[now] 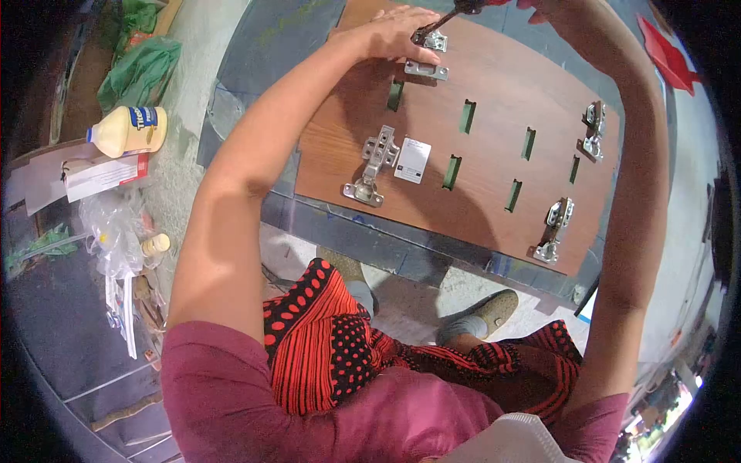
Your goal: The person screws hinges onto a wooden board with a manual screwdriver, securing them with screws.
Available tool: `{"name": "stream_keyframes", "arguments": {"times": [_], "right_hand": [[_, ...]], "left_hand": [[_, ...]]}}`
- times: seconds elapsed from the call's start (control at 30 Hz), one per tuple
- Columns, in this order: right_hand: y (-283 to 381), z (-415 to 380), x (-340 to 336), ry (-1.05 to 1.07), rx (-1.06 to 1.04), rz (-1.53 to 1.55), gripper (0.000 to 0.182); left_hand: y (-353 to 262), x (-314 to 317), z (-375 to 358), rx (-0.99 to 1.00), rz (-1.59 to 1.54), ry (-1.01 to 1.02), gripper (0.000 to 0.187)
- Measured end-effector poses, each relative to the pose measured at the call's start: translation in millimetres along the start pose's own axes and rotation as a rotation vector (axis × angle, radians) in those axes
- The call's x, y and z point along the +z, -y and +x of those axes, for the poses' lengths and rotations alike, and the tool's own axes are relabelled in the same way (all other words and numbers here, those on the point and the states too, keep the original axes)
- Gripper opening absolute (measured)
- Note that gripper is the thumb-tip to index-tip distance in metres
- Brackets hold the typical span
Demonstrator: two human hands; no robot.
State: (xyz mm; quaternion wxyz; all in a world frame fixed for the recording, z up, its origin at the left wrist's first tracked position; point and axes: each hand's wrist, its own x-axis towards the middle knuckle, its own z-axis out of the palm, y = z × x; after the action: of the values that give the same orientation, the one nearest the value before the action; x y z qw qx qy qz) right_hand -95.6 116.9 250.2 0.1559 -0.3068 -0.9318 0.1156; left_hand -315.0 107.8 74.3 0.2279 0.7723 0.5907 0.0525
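Observation:
At the far left edge of a brown wooden panel (494,100), my left hand (394,35) grips a metal cabinet hinge (427,71), its thumb against the hinge and its other fingers partly hidden. My right hand (536,9), cut off by the top of the view, is closed around a screwdriver (444,21) with a dark shaft and red-black handle. The shaft slants down to the hinge by my left hand. Other cabinet hinges lie on the panel: one at the near left (374,166), one at the near right (556,231), one at the far right (593,131).
Several slots (467,117) and a white label (413,160) show on the panel, which lies on a dark table (347,224). To the left stand a glue bottle (131,131), a green plastic bag (143,69) and a clear bag (112,231). A red object (665,58) lies at right.

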Motion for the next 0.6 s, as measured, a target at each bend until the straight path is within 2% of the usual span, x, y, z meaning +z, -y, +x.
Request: {"name": "stream_keyframes", "arguments": {"times": [0.03,0.07,0.1,0.13,0.17,0.23,0.37,0.4,0.47,0.5,0.53,0.57,0.6], "right_hand": [[6,1,-5,0.109,0.160,0.066,0.022],[5,2,0,0.103,0.158,0.067,0.022],[5,2,10,-0.038,0.118,0.060,0.025],[6,3,16,-0.177,0.078,0.053,0.028],[7,6,17,-0.183,0.076,0.054,0.028],[21,13,17,-0.065,0.396,-0.227,0.034],[19,6,13,-0.032,0.227,0.109,0.030],[12,6,13,-0.033,0.224,0.109,0.030],[2,6,11,0.133,-0.080,0.216,0.031],[11,2,9,0.132,-0.079,0.215,0.031],[29,-5,7,0.055,-0.032,0.052,0.033],[40,-9,6,-0.020,0.016,-0.112,0.036],[40,-4,7,-0.020,0.016,-0.112,0.036]], "left_hand": [[9,8,5,0.002,0.006,-0.002,0.093],[21,21,11,0.065,0.024,-0.108,0.092],[23,24,11,0.128,0.043,-0.212,0.091],[26,28,11,0.112,0.042,-0.231,0.092],[28,30,14,0.113,0.048,-0.233,0.092],[29,32,16,0.125,0.064,-0.272,0.093],[21,24,8,0.156,0.079,-0.279,0.089],[20,22,8,0.130,0.107,-0.231,0.087],[18,20,7,0.105,0.135,-0.185,0.085],[20,23,7,0.135,0.111,-0.230,0.083],[21,25,7,0.164,0.087,-0.276,0.080],[22,24,8,0.166,0.087,-0.276,0.080],[23,23,11,0.124,0.060,-0.210,0.087]]}}
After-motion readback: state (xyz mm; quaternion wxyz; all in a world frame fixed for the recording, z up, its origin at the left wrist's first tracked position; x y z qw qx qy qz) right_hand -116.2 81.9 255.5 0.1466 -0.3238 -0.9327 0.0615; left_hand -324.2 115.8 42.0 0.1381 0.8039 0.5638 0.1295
